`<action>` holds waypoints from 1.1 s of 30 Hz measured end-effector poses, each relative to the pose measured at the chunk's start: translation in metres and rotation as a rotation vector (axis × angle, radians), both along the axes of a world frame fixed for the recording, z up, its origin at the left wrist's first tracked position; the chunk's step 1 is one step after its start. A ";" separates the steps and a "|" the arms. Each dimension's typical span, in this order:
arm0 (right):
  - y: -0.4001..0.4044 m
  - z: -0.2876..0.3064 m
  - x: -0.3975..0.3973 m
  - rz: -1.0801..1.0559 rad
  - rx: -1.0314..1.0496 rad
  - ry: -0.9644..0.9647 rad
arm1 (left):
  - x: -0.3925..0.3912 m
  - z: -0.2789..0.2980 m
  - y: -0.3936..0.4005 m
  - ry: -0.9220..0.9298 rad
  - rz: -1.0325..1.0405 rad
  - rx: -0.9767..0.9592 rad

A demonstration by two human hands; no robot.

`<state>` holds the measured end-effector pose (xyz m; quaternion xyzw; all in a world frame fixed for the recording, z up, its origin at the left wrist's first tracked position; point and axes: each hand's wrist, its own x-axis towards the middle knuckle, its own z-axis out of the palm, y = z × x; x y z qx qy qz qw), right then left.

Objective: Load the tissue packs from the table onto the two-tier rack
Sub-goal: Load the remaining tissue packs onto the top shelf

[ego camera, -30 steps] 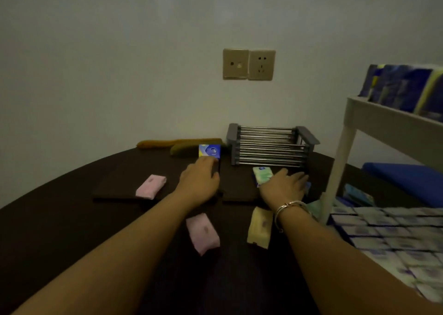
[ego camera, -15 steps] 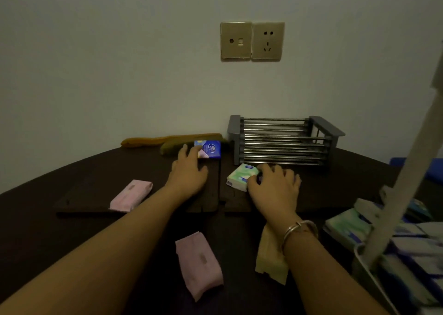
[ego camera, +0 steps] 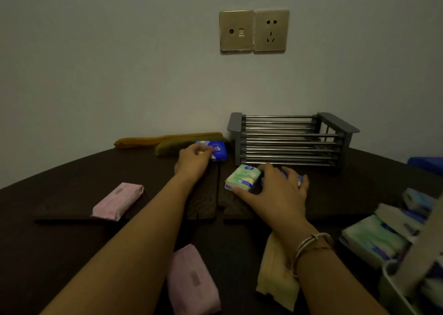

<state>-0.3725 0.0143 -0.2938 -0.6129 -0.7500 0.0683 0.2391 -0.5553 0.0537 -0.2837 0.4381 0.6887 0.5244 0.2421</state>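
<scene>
— Head view first: what do my hands have?

— My left hand [ego camera: 191, 162] pinches the blue tissue pack [ego camera: 217, 150] near the far edge of the tabletop [ego camera: 60, 219], just beside the grey slatted basket [ego camera: 290, 139]. My right hand [ego camera: 275, 190] curls round the green tissue pack [ego camera: 243, 178], thumb on its near side, with a second blue pack [ego camera: 293, 178] under my fingers; I cannot tell whether that one is gripped.

— And the packs not held?

— One pink pack [ego camera: 117, 201] lies toward the left edge, another pink pack [ego camera: 193, 281] near the front edge between my forearms, and a yellow pack [ego camera: 275, 271] lies partly under my right wrist. The rack [ego camera: 417, 264] shows blurred at the right edge, with packs [ego camera: 374, 238] beside it.
</scene>
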 end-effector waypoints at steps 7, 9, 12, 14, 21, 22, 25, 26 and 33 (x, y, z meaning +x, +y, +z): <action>-0.002 -0.002 0.001 -0.028 0.043 0.046 | -0.004 0.025 -0.080 -0.141 0.047 0.112; -0.007 0.002 0.002 -0.019 0.032 0.043 | -0.005 0.037 -0.115 -0.124 0.054 0.093; -0.028 0.014 0.004 0.096 -0.064 0.107 | 0.005 0.053 -0.173 -0.165 0.064 0.100; -0.050 0.023 0.005 0.188 -0.136 0.266 | 0.017 0.061 -0.207 -0.240 0.069 0.098; -0.150 0.077 0.028 0.429 -0.173 0.682 | 0.067 0.097 -0.304 -0.349 0.057 0.144; -0.166 0.089 0.037 0.483 -0.158 0.704 | 0.074 0.107 -0.316 -0.339 0.051 0.170; -0.220 0.129 0.062 0.619 -0.127 0.764 | 0.102 0.146 -0.353 -0.302 -0.006 0.286; -0.237 0.143 0.070 0.648 -0.129 0.780 | 0.113 0.160 -0.365 -0.293 -0.035 0.327; -0.333 0.233 0.158 0.723 -0.282 1.163 | 0.214 0.242 -0.438 -0.305 -0.251 0.486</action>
